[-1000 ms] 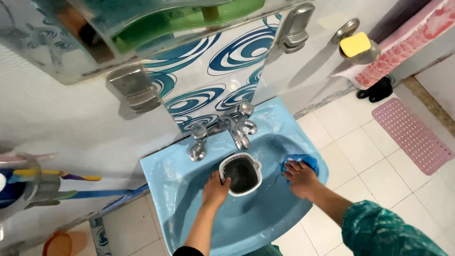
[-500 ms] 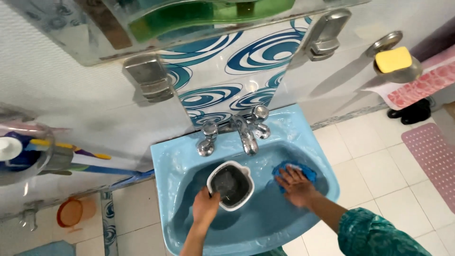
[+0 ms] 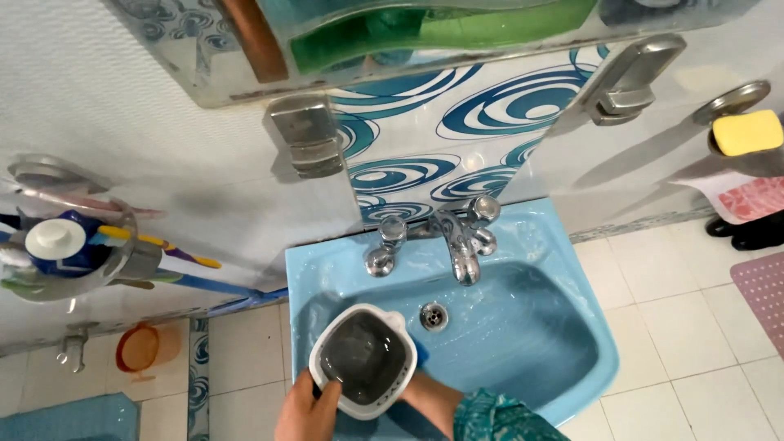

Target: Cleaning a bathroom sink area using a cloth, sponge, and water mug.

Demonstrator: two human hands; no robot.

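A white square container with a dark inside and grey water in it is tilted over the front left corner of the light blue sink. My left hand grips its near rim. My right hand, in a green patterned sleeve, lies against the container's lower right side, its fingers hidden beneath. A sliver of blue cloth shows between that hand and the container.
A chrome tap with two knobs stands at the sink's back, the drain below it. A toothbrush holder hangs on the left wall, and yellow soap sits on a holder at the right. An orange cup stands on the white tiled floor.
The container has moved from under the tap to the sink's front left corner. My right hand has left the sink's right side and come over against the container. The view has shifted left.
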